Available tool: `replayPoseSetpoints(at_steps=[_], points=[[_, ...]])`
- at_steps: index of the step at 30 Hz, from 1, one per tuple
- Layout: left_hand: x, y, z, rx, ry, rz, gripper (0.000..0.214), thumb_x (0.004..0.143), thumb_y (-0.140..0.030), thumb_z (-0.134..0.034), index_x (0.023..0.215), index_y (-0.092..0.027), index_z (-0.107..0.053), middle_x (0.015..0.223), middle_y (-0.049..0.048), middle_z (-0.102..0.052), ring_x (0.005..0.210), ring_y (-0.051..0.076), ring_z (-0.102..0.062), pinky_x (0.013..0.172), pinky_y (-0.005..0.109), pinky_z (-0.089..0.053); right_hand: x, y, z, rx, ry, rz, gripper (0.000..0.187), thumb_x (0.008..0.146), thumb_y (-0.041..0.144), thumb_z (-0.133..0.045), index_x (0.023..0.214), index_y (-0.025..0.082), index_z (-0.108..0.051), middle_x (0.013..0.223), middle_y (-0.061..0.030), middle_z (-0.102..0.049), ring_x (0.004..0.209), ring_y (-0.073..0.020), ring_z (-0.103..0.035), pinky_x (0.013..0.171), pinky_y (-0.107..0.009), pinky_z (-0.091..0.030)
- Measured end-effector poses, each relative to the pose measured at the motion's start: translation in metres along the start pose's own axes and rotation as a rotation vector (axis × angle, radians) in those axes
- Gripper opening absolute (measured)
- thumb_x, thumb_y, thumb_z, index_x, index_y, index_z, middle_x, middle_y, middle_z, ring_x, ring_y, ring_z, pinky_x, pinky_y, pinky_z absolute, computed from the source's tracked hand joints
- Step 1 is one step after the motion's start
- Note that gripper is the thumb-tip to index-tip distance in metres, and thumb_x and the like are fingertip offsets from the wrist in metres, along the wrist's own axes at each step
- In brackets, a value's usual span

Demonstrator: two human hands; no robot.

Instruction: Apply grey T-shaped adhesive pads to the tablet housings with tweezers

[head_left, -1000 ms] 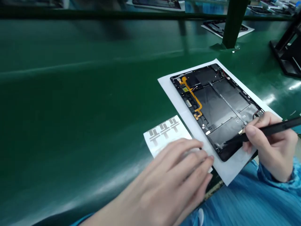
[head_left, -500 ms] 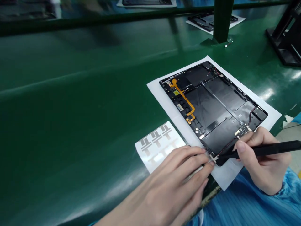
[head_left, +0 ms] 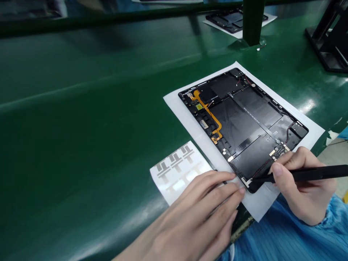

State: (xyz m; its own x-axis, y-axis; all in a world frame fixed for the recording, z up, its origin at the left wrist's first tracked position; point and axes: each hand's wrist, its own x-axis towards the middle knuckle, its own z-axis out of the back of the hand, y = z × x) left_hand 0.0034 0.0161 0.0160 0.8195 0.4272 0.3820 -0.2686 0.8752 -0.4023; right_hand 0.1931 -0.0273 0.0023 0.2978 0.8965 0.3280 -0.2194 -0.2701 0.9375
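A black tablet housing (head_left: 252, 117) lies open on a white sheet, showing an orange flex cable (head_left: 214, 117) and a small circuit board (head_left: 278, 150). At its near corner sits a small pale T-shaped piece of tape (head_left: 247, 182). My right hand (head_left: 301, 185) is closed around black tweezers (head_left: 312, 173), whose tip is at that tape. Close to the same corner, my left hand (head_left: 201, 214) has its fingers stretched out over the white sheet; its thumb is hidden. A sheet of grey T-shaped stickers (head_left: 174, 172) lies partly under my left hand.
The white sheet (head_left: 187, 117) reaches the front edge of the green table (head_left: 81, 145). Farther back stand a green post (head_left: 251, 23), another tablet housing (head_left: 225, 20) and a black stand (head_left: 326, 54). A tiny white connector (head_left: 259, 49) lies by the post.
My left fingertips have drawn back slightly from the corner, uncovering more of the tape. My right hand keeps the tweezers at the tape. The view has shifted slightly.
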Motion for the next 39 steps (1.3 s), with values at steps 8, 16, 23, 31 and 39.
replayPoseSetpoints(at_steps=[8, 16, 23, 31, 39], points=[[-0.006, -0.005, -0.011, -0.004, -0.065, 0.074, 0.029, 0.1, -0.012, -0.036, 0.113, -0.01, -0.062, 0.105, 0.0057, -0.065, 0.112, 0.016, -0.051, 0.098, 0.027, -0.046, 0.0, -0.001, -0.001, 0.028, -0.004, 0.006, 0.025, 0.082, 0.006, -0.063, 0.066, 0.02, -0.05, 0.061, 0.0038, -0.058, 0.049, -0.0071, -0.052, 0.045, -0.02, -0.043], [-0.007, -0.003, -0.007, 0.105, 0.093, 0.041, 0.028, 0.099, -0.015, -0.043, 0.122, -0.012, -0.058, 0.113, 0.0024, -0.06, 0.115, 0.015, -0.046, 0.105, 0.024, -0.04, 0.001, 0.0, 0.003, -0.042, 0.067, 0.07, 0.02, 0.083, 0.009, -0.064, 0.07, 0.02, -0.053, 0.064, 0.0027, -0.059, 0.052, -0.0089, -0.054, 0.047, -0.022, -0.043], [-0.008, -0.001, -0.008, 0.124, 0.096, 0.051, 0.031, 0.098, -0.014, -0.041, 0.124, -0.013, -0.057, 0.112, 0.0031, -0.06, 0.117, 0.016, -0.045, 0.104, 0.025, -0.044, 0.002, 0.001, 0.008, -0.086, 0.064, 0.129, 0.016, 0.081, 0.009, -0.066, 0.075, 0.021, -0.057, 0.067, 0.0025, -0.062, 0.056, -0.0112, -0.059, 0.049, -0.023, -0.047], [-0.018, -0.006, -0.012, 0.13, 0.101, 0.112, 0.037, 0.097, -0.014, -0.039, 0.129, -0.021, -0.056, 0.112, 0.0053, -0.063, 0.117, 0.02, -0.055, 0.097, 0.032, -0.054, 0.003, 0.003, 0.003, -0.091, 0.19, 0.1, 0.016, 0.085, 0.013, -0.063, 0.076, 0.02, -0.052, 0.065, 0.0019, -0.06, 0.058, -0.0119, -0.06, 0.047, -0.021, -0.044], [-0.01, -0.004, -0.011, 0.098, 0.075, 0.097, 0.037, 0.096, -0.011, -0.038, 0.128, -0.016, -0.056, 0.112, 0.005, -0.064, 0.118, 0.018, -0.054, 0.101, 0.028, -0.051, 0.002, 0.001, 0.004, -0.112, 0.221, 0.075, 0.016, 0.087, 0.018, -0.066, 0.078, 0.02, -0.053, 0.069, 0.0022, -0.063, 0.054, -0.0089, -0.056, 0.048, -0.02, -0.044]])
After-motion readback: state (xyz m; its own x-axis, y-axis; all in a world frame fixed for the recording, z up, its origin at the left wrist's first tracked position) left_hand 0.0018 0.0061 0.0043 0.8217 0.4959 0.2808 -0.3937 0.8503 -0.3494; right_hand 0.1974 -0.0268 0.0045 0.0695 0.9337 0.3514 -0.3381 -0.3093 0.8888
